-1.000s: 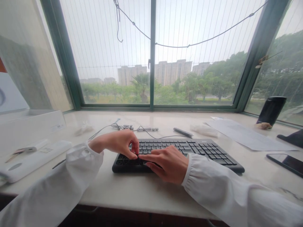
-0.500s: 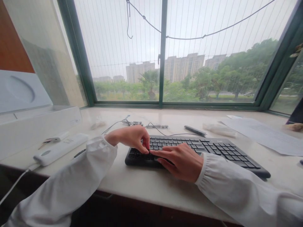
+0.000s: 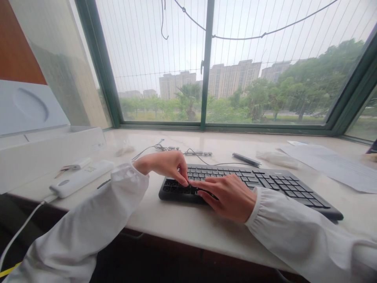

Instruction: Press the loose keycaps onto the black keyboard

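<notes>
A black keyboard (image 3: 279,186) lies on the pale marble sill. My left hand (image 3: 165,165) arches over its left end, fingertips pinched together and pressed down among the keys; what they pinch is hidden. My right hand (image 3: 229,196) lies flat on the lower left keys, fingers stretched out, with the index tip touching the left fingertips. Both arms wear white sleeves.
At the left are a long white device (image 3: 79,179) with a cable and an open white box (image 3: 44,153). Behind the keyboard lie a thin cable with small adapters (image 3: 176,149), a dark pen (image 3: 246,159) and crumpled plastic (image 3: 273,157). Papers (image 3: 332,167) lie at the right, windows behind.
My head has turned left, so everything sits further right in view. Both hands keep the same pose at the keyboard's left end.
</notes>
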Tool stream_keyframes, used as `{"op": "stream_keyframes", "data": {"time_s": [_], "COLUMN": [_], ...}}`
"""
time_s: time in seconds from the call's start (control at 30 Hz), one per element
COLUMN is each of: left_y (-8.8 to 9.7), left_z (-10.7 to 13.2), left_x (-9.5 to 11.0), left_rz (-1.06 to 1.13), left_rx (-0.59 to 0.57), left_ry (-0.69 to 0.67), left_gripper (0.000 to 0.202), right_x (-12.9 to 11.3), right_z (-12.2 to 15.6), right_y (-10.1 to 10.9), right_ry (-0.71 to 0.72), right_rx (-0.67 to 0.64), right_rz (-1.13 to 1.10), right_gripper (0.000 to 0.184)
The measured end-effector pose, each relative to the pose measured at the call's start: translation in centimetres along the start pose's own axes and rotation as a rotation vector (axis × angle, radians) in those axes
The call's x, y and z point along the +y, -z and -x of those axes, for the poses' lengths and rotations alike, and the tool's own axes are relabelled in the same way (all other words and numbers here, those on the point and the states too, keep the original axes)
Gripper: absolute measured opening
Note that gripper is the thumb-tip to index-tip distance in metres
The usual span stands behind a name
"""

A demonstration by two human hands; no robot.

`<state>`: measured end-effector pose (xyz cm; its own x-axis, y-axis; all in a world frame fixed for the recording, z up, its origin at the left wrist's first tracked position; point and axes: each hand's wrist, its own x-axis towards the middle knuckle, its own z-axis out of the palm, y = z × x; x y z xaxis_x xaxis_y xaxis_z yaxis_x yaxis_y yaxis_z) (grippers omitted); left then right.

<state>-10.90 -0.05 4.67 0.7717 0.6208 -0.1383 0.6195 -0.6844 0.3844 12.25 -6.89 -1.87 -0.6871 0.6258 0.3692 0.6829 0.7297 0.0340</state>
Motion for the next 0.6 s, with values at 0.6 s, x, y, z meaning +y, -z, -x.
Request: {"op": "stream_keyframes", "data": {"time_s": [0.6], "left_y": [-0.2], "left_z": [-0.8], "left_x": [-1.2], "left_rz": [0.054], "left_rx": [0.077], "left_ry": [0.049], "left_gripper": [0.031], "right_x": [0.2], "right_z": [-0.1], "right_y": [-0.4], "right_ry": [-0.005], "right_rx": [0.039], "right_rz": [0.030], "right_gripper": [0.038]}}
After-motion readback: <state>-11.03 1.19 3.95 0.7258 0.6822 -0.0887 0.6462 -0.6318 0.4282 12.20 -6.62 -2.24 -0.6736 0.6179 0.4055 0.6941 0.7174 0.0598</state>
